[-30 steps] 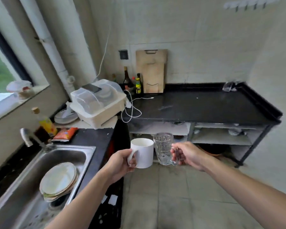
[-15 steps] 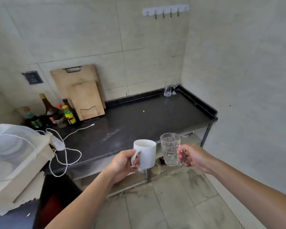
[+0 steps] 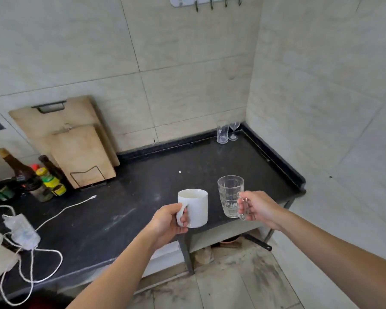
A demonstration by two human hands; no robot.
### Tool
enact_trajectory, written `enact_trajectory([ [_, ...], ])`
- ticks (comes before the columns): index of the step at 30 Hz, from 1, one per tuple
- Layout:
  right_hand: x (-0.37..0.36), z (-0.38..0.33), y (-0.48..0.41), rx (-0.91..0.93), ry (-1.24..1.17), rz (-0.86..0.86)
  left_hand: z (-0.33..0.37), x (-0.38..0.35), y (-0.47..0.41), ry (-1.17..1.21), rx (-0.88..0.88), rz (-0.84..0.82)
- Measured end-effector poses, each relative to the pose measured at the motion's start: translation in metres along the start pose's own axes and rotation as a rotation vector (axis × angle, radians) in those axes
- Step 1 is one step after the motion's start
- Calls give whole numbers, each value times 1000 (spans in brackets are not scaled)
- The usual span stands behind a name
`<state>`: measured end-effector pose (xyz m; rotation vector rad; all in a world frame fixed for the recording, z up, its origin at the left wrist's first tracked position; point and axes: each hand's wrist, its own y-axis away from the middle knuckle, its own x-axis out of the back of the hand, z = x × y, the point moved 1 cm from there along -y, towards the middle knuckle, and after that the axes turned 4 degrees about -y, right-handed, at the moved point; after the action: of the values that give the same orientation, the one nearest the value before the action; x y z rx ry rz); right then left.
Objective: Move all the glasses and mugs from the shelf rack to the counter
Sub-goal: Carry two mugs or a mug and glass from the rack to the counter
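Low in the frame lies a stained pale tiled floor [image 3: 227, 286]. At centre, the left hand [image 3: 165, 221] has its fingers curled through the handle of a white ceramic mug [image 3: 193, 207]; the right hand [image 3: 260, 208] has fingers pinching the handle of a clear patterned glass mug [image 3: 230, 198]. Both are upright above the front edge of the black stone worktop [image 3: 132, 197]. At its far right corner stand two clear glasses [image 3: 226, 131], against beige wall tiles [image 3: 187, 63].

- Single view, head-worn, wide-angle.
- Faces forward and down, toward the tiled corner.
- Near: both forearms enter from the bottom edge.
- Covers the black stone surface [image 3: 143, 197] and the tiled floor [image 3: 221, 286] below.
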<state>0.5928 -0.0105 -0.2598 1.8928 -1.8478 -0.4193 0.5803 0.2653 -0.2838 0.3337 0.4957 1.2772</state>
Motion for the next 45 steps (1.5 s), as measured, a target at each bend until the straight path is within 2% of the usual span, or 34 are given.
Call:
enact_trajectory([
  [8,27,-30,-115,-67,17,47,43,10,-104,-84,36,8],
  [15,66,-72,-219,-111,59,118,93,6,-232,-161,82,-4],
  [20,92,-85,-282,-158,45,168,115,-10,-305,-180,140,53],
  [25,100,-88,-353,-200,82,75,123,-10,-365,-167,171,154],
  [33,54,-105,-477,-192,103,-162,133,19,-436,-149,206,374],
  [39,25,-117,-535,-137,120,-265,139,40,-471,-102,189,420],
  [45,17,-114,-560,-66,173,-272,142,52,-494,-71,177,440],
])
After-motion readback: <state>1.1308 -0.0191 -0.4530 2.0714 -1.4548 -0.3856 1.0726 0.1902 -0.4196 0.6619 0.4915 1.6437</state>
